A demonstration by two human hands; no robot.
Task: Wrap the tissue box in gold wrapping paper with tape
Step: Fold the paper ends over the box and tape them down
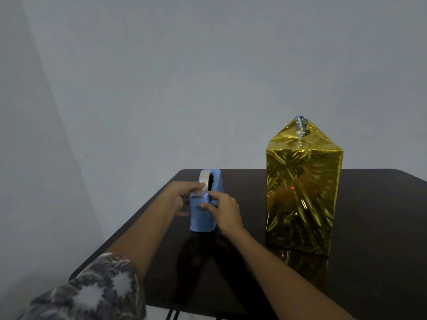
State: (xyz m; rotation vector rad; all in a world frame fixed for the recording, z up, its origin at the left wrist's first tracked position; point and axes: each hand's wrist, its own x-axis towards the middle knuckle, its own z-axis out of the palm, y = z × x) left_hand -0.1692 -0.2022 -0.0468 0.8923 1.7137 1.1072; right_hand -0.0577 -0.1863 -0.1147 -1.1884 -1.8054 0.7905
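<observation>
Patterned sleeve [97, 294] lower left. Dark worktop [369, 227]: bare room btm centre & far right. Mid frame, right grip [225, 211] holds blue tape dispenser [202, 218] twd back-left corner; left grip [182, 195] pinches tape roll [204, 179]. Gold-wrapped tissue box [300, 192] upright, right of centre, well apart.

A dark glossy table [374, 227] stands against a grey wall [208, 77].
</observation>
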